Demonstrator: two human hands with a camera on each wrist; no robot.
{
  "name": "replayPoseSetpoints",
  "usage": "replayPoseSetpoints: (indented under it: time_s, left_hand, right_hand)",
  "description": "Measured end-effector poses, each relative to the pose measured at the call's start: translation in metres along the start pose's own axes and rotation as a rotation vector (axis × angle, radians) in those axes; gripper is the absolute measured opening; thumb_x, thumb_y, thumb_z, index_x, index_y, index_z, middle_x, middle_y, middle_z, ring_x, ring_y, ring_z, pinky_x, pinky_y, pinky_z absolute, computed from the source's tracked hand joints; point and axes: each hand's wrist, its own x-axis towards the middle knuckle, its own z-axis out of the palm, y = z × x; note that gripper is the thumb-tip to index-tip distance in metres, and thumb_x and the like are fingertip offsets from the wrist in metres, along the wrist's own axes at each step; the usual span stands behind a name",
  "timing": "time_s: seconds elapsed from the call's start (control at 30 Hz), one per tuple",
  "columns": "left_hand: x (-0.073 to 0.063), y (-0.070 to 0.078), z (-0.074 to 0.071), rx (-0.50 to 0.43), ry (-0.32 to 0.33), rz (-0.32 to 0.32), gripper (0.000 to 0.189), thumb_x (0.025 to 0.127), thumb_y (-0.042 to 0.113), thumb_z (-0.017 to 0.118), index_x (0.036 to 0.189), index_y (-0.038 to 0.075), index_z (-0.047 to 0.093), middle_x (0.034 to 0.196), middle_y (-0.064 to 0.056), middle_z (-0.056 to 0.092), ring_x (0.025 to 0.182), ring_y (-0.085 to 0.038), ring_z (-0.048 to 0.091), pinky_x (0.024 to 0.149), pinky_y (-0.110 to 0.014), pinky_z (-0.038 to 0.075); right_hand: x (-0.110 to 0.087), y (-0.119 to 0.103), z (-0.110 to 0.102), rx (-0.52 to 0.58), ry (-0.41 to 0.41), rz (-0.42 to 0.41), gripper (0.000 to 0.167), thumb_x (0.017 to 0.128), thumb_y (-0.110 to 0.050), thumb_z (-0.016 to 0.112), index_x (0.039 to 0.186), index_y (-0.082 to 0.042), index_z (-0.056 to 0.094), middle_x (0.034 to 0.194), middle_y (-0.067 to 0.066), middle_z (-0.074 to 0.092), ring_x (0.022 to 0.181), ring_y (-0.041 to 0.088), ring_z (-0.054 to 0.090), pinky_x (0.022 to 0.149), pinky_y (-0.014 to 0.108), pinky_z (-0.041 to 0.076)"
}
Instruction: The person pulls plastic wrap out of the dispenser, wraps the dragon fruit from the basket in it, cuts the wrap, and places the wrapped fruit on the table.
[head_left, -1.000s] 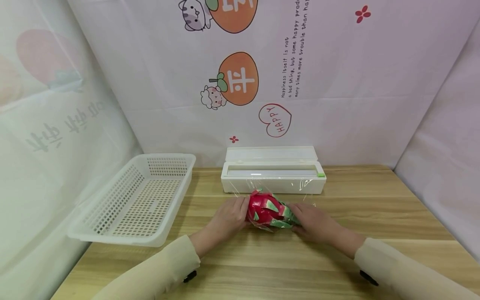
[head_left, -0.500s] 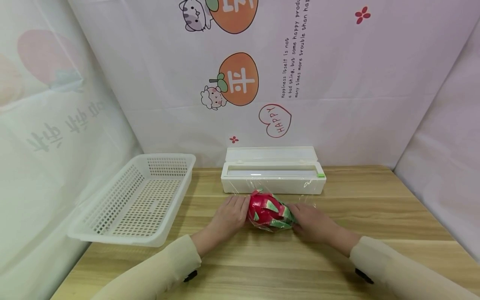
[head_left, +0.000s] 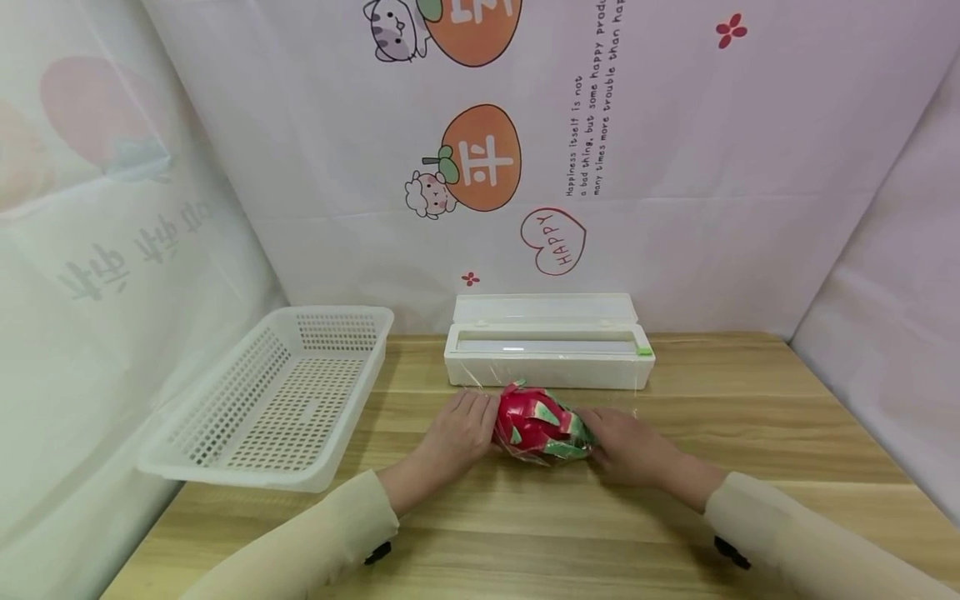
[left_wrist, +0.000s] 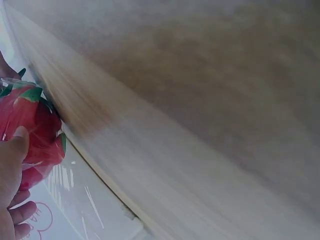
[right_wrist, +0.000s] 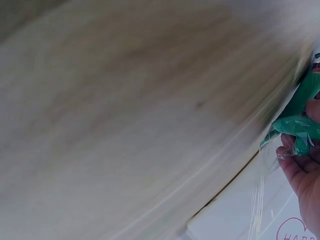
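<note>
A red dragon fruit [head_left: 534, 423] with green-tipped scales lies between both hands on the table, with clear cling film over it. My left hand [head_left: 459, 429] holds its left end; in the left wrist view, the thumb [left_wrist: 19, 142] presses on the red skin. At the other end my right hand [head_left: 626, 446] grips the green scales [right_wrist: 300, 127] through the film, with fingers and thumb around them. Behind the fruit stands a white cling film dispenser [head_left: 547, 372] with its lid raised. Film stretches between the dispenser and the fruit.
To the left sits a white perforated plastic basket [head_left: 348, 417] with nothing in it. A green slider [head_left: 644, 352] is at the dispenser's right end. Printed white cloth [head_left: 675, 250] closes off the back and sides of the wooden table [head_left: 540, 542].
The right hand and forearm have shifted slightly at the green end of the fruit. The left hand holds its place, and the whole head view has moved a little.
</note>
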Motion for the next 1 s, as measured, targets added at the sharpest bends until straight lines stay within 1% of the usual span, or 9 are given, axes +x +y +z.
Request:
replayPoseSetpoints:
  time_s: [0.07,0.2,0.33,0.5,0.63,0.73,0.87,1.0]
  left_hand:
    - [-0.001,-0.001,-0.002,-0.009,-0.014,0.003,0.070,0.085,0.058,0.056,0.115,-0.006,0.060,0.095,-0.011,0.063,0.085,-0.022,0.058,0.085,-0.035,0.051]
    - [-0.004,-0.002,-0.003,-0.042,-0.036,0.002,0.076,0.081,0.062,0.062,0.116,-0.006,0.060,0.098,-0.012,0.063,0.087,-0.022,0.059,0.087,-0.035,0.051]
    - [-0.006,-0.003,-0.003,-0.056,-0.051,-0.001,0.076,0.082,0.062,0.060,0.118,-0.006,0.060,0.098,-0.012,0.063,0.088,-0.023,0.059,0.087,-0.035,0.051]
    - [-0.006,-0.005,-0.003,-0.063,-0.020,0.006,0.076,0.085,0.063,0.051,0.117,-0.006,0.060,0.096,-0.011,0.062,0.087,-0.022,0.057,0.085,-0.034,0.050]
    - [-0.006,-0.006,-0.002,-0.054,0.013,0.007,0.077,0.086,0.064,0.045,0.114,-0.005,0.061,0.095,-0.011,0.061,0.090,-0.024,0.056,0.091,-0.038,0.048]
    - [-0.006,-0.005,-0.001,-0.047,0.028,0.006,0.076,0.086,0.065,0.044,0.113,-0.004,0.062,0.096,-0.012,0.062,0.093,-0.026,0.057,0.095,-0.041,0.047]
    - [-0.006,-0.005,-0.003,-0.116,0.018,-0.011,0.074,0.085,0.061,0.053,0.116,-0.006,0.060,0.097,-0.012,0.062,0.092,-0.024,0.057,0.090,-0.037,0.049]
    - [-0.006,-0.004,-0.007,-0.229,0.014,-0.038,0.075,0.081,0.055,0.065,0.118,-0.009,0.058,0.100,-0.013,0.061,0.092,-0.024,0.059,0.084,-0.035,0.050]
  right_hand:
    - [0.000,0.000,0.000,0.013,-0.007,0.004,0.042,0.085,-0.008,0.068,0.123,0.002,0.053,0.108,0.013,0.065,0.096,0.026,0.064,0.081,0.041,0.055]
    - [0.000,0.001,-0.002,0.042,-0.009,0.008,0.042,0.087,-0.009,0.068,0.124,0.003,0.053,0.110,0.014,0.065,0.099,0.027,0.064,0.083,0.041,0.055]
    - [0.000,0.001,-0.004,0.078,-0.016,0.027,0.043,0.089,-0.012,0.067,0.127,0.004,0.053,0.114,0.016,0.064,0.103,0.029,0.063,0.086,0.044,0.053]
    - [-0.001,0.001,-0.007,0.131,-0.019,0.068,0.039,0.090,-0.012,0.065,0.125,0.003,0.055,0.117,0.016,0.064,0.107,0.031,0.061,0.089,0.047,0.051]
    - [-0.001,0.001,-0.008,0.166,-0.016,0.084,0.035,0.091,-0.012,0.065,0.122,0.003,0.057,0.115,0.014,0.065,0.105,0.029,0.062,0.088,0.046,0.052]
    - [-0.001,0.002,-0.008,0.183,-0.012,0.087,0.035,0.091,-0.012,0.065,0.121,0.003,0.057,0.113,0.013,0.065,0.104,0.028,0.063,0.086,0.045,0.053]
    - [-0.001,0.002,-0.009,0.223,-0.014,0.112,0.035,0.091,-0.011,0.065,0.122,0.002,0.058,0.115,0.012,0.065,0.103,0.026,0.062,0.085,0.044,0.053]
    - [-0.002,0.001,-0.010,0.270,-0.017,0.152,0.031,0.091,-0.010,0.066,0.120,0.000,0.060,0.114,0.009,0.065,0.100,0.021,0.062,0.083,0.042,0.053]
